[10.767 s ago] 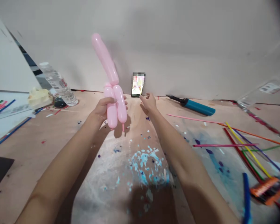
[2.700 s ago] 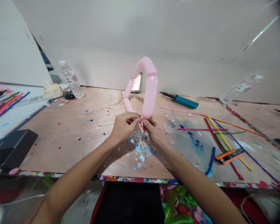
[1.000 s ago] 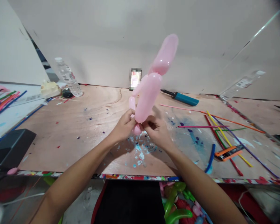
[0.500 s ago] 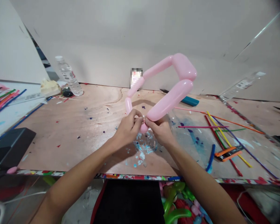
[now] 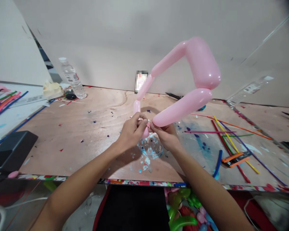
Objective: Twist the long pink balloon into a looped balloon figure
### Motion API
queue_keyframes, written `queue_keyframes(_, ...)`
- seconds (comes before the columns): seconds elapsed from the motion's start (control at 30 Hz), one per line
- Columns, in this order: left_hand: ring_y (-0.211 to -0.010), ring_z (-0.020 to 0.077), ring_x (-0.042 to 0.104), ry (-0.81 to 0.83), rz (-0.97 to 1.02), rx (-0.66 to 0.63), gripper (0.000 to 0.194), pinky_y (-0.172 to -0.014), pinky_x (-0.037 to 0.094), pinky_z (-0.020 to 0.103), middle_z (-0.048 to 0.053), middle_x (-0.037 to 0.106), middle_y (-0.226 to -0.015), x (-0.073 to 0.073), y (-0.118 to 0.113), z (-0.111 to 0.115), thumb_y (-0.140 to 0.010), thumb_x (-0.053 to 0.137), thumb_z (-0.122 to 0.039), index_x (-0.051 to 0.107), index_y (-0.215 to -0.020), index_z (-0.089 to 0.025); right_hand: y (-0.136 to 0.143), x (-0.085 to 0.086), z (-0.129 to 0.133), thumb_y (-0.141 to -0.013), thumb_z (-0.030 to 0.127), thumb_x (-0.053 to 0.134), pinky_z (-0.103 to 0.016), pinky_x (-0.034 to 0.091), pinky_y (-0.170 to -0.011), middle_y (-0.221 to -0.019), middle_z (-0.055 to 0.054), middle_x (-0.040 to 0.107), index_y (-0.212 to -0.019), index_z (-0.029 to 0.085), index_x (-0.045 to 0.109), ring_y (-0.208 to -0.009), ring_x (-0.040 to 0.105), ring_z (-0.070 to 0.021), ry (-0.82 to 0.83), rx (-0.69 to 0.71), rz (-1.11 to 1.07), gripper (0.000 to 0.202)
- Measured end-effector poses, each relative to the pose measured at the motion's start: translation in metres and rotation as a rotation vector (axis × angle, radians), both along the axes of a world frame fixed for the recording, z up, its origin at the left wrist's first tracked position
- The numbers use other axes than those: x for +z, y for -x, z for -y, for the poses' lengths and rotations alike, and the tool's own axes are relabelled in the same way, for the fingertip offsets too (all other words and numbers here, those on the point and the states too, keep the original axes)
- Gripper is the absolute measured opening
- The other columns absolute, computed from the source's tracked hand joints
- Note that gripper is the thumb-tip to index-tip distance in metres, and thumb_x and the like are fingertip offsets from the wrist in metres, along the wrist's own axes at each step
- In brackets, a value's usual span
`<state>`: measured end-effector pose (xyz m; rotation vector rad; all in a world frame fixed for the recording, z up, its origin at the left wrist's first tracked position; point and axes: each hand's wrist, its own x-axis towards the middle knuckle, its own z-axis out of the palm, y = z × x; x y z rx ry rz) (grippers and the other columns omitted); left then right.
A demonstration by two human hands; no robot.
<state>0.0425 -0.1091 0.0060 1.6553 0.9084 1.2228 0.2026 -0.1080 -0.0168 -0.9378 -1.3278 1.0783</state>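
Pinching the thin join of the pink modelling balloon [image 5: 183, 107] above the worktop [image 5: 74, 141], left hand [image 5: 133, 130] and right hand [image 5: 168, 136] sit close; overtwisting there could burst it, a slack grip could let it unwind.

The bare left arm [image 5: 84, 180] reaches in from 8 o'clock toward 2, the bare right arm [image 5: 205, 187] from 4 o'clock toward 10. The left hand [image 5: 130, 131] lies at 9 o'clock of the right hand [image 5: 168, 136], thumb and curled fingers drawn into a pinch. The right thumb [image 5: 158, 129] points toward 10 o'clock, the other right fingers partly hidden. Both wrists look nearly straight.
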Motion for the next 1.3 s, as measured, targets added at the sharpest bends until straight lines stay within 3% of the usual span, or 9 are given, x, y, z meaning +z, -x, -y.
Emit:
queue_keyframes(0.17,-0.062,0.0122,0.057,0.032,0.084,-0.047,0.021,-0.057,0.040,0.022,0.000,0.061,-0.071,0.001,-0.002,-0.001,-0.092,0.052,-0.039,0.054,-0.090,-0.018,0.001,0.012,0.004,-0.072,0.045,0.076,-0.027,0.050,-0.061,-0.067,-0.003,0.067,-0.069,0.017,0.068,-0.063,0.060,-0.0141,-0.031,-0.042,0.062,0.029)
queue_keyframes(0.33,-0.064,0.0111,0.054,-0.052,0.006,-0.023,0.018,-0.059,0.039,0.022,-0.001,0.058,-0.073,0.003,-0.001,-0.001,-0.093,0.051,-0.035,0.055,-0.088,-0.018,0.002,0.021,0.008,-0.072,0.047,0.074,-0.028,0.048,-0.060,-0.068,-0.004,0.067,-0.071,0.017,0.066,-0.064,0.060,-0.0162,-0.020,-0.081,0.136,0.031)
queue_keyframes(0.47,-0.064,0.0136,0.058,-0.016,-0.046,-0.029,0.020,-0.058,0.041,0.024,0.000,0.063,-0.072,0.000,0.001,0.002,-0.095,0.047,-0.039,0.051,-0.093,-0.020,0.005,0.020,0.010,-0.073,0.047,0.072,-0.025,0.043,-0.056,-0.063,-0.001,0.060,-0.066,0.018,0.059,-0.059,0.053,-0.0133,-0.032,-0.050,0.163,0.032)
queue_keyframes(0.6,-0.062,0.0154,0.060,-0.006,-0.076,-0.034,0.021,-0.058,0.042,0.025,-0.001,0.064,-0.067,-0.003,0.000,0.004,-0.097,0.042,-0.042,0.045,-0.095,-0.022,0.004,0.016,0.010,-0.079,0.045,0.068,-0.024,0.037,-0.052,-0.058,0.002,0.050,-0.064,0.018,0.055,-0.056,0.045,-0.0105,-0.076,-0.105,0.176,0.034)
queue_keyframes(0.83,-0.067,0.0149,0.055,-0.129,-0.106,0.012,0.019,-0.062,0.040,0.027,0.000,0.057,-0.073,-0.004,-0.001,0.004,-0.099,0.035,-0.038,0.041,-0.091,-0.021,0.005,0.019,0.011,-0.079,0.053,0.066,-0.027,0.045,-0.060,-0.062,-0.001,0.058,-0.068,0.019,0.061,-0.061,0.053,-0.0135,-0.069,-0.124,0.119,0.037)
queue_keyframes(1.03,-0.067,0.0137,0.049,-0.168,-0.174,-0.051,0.018,-0.064,0.039,0.028,0.000,0.054,-0.075,-0.003,0.002,0.001,-0.098,0.035,-0.033,0.043,-0.087,-0.020,0.004,0.023,0.009,-0.079,0.053,0.065,-0.027,0.043,-0.059,-0.056,0.001,0.053,-0.060,0.020,0.054,-0.057,0.049,-0.0124,-0.033,-0.098,0.108,0.040)
queue_keyframes(1.17,-0.064,0.0131,0.054,-0.068,-0.100,-0.150,0.016,-0.061,0.040,0.025,0.000,0.060,-0.072,-0.001,0.002,-0.002,-0.096,0.041,-0.032,0.044,-0.086,-0.020,0.006,0.023,0.012,-0.077,0.054,0.067,-0.027,0.042,-0.057,-0.057,0.000,0.055,-0.062,0.020,0.055,-0.057,0.050,-0.0123,-0.024,-0.006,0.135,0.039)
queue_keyframes(1.3,-0.065,0.0125,0.059,0.012,-0.032,-0.227,0.013,-0.062,0.044,0.024,0.001,0.063,-0.071,0.003,0.003,-0.003,-0.092,0.049,-0.028,0.050,-0.085,-0.018,0.005,0.022,0.013,-0.074,0.052,0.071,-0.026,0.041,-0.054,-0.062,0.000,0.057,-0.066,0.019,0.057,-0.059,0.052,-0.0129,0.005,0.002,0.142,0.036)
